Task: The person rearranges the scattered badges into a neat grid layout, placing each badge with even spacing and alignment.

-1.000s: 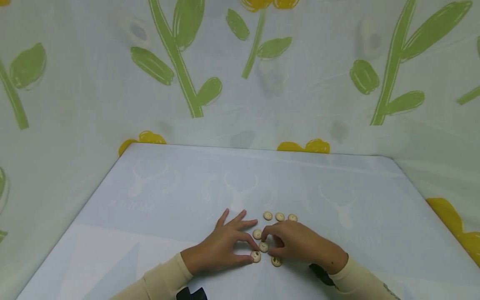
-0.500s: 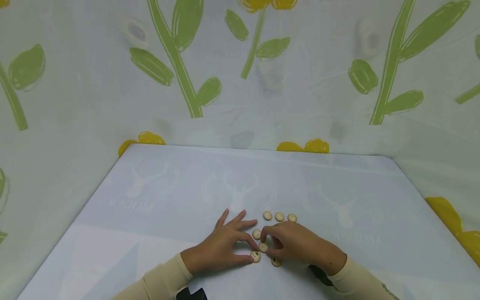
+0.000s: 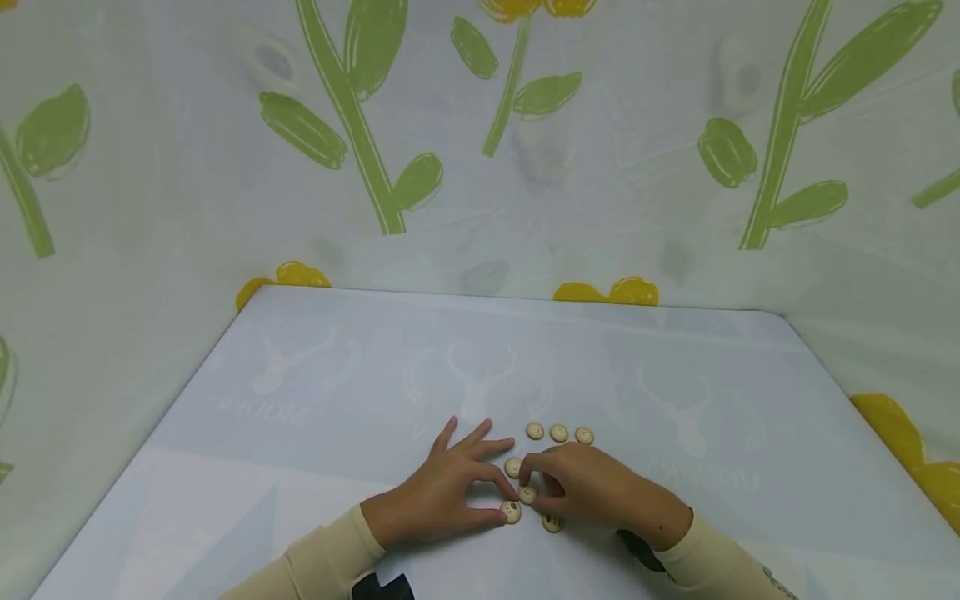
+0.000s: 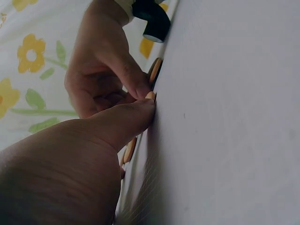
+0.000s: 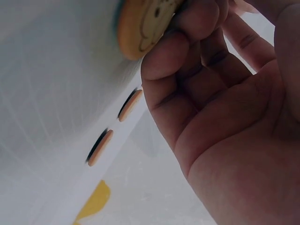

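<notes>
Small round wooden buttons with dark printed marks lie on the table. My left hand (image 3: 446,496) pinches the nearest-left button (image 3: 511,512) between thumb and index finger, its other fingers spread. Just up and right of it, my right hand (image 3: 607,492) has thumb and curled index finger on a second button (image 3: 527,495). A third button (image 3: 513,467) sits above these two, by the right index fingertip. Below the right thumb lies another button (image 3: 552,522), seen large in the right wrist view as a printed button (image 5: 145,26). In the left wrist view, fingers mostly cover the pinched button (image 4: 150,95).
Beyond the right hand, a short row of buttons starts with a left button (image 3: 535,431), then a middle button (image 3: 558,433) and a right button (image 3: 584,436). The pale table (image 3: 315,400) reaches back to a flower-printed curtain (image 3: 615,167).
</notes>
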{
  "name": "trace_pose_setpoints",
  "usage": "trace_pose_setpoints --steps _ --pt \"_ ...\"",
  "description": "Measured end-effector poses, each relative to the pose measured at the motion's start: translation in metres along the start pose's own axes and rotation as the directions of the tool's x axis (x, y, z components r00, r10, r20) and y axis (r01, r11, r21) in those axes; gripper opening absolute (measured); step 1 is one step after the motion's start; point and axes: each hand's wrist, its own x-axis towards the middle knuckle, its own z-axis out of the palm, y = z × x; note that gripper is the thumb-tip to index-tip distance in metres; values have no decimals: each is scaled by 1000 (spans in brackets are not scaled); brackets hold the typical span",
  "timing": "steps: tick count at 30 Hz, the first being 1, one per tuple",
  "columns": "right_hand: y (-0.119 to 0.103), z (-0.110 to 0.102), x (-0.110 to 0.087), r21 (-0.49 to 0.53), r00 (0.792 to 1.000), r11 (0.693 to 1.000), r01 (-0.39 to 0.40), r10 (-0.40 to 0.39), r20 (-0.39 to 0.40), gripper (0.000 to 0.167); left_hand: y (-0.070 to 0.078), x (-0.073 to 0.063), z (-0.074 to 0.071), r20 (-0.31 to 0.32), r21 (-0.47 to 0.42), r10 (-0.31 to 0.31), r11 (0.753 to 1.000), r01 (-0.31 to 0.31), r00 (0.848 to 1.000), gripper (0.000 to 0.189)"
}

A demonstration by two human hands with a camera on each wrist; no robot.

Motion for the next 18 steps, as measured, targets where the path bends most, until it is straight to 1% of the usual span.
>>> trace_pose_setpoints --steps 7,10,18 --pt "0 1 0 -8 1000 1000 3 -3 0 14 -1 -1 2 6 -5 -9 1000 9 1000 18" --pt "0 2 0 -8 1000 1000 -7 7 4 13 -1 -1 2 7 -5 -7 1000 7 1000 17" --pt "1 2 -1 -17 1000 1000 -3 3 -11 12 0 1 1 9 -1 -15 1000 15 1000 18"
